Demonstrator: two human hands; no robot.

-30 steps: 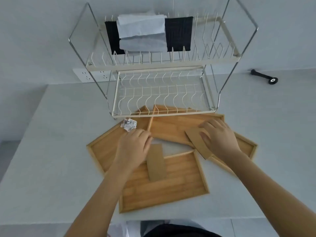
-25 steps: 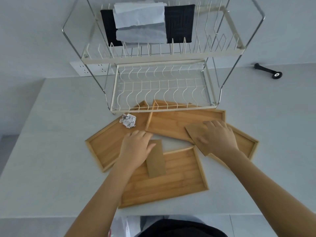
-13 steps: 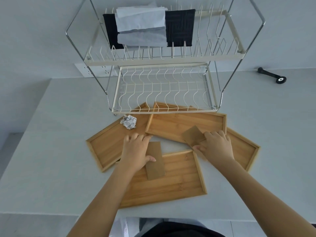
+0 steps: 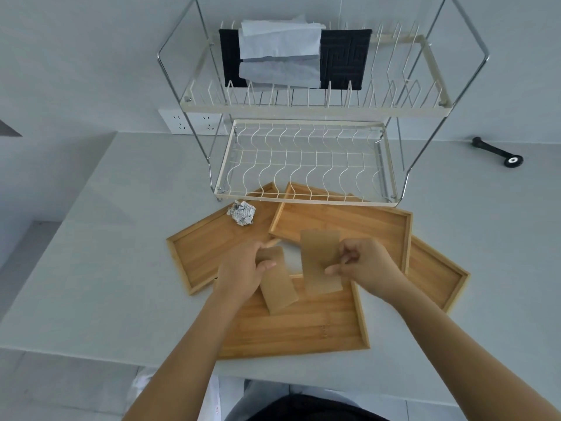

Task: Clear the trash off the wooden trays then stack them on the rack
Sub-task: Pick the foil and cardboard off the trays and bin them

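Note:
Several wooden trays lie overlapping on the white counter: a near one (image 4: 303, 329), a left one (image 4: 197, 250), a middle one (image 4: 349, 220) and a right one (image 4: 434, 275). My left hand (image 4: 243, 268) grips a brown cardboard piece (image 4: 279, 290) above the near tray. My right hand (image 4: 367, 262) pinches a second brown cardboard piece (image 4: 320, 259), lifted between the middle and near trays. A crumpled paper ball (image 4: 242, 212) rests on the left tray. The two-tier wire rack (image 4: 306, 165) stands behind the trays.
On the rack's upper tier lie a black mat (image 4: 346, 59) and grey-white paper sheets (image 4: 279, 53). A black tool (image 4: 498, 151) lies at the far right. A wall socket (image 4: 191, 121) sits behind the rack. The counter's front edge runs just below the near tray.
My right hand picked the cardboard piece off the right-hand trays and brought it left toward the centre. My left hand closed on the other piece and lifted its top end.

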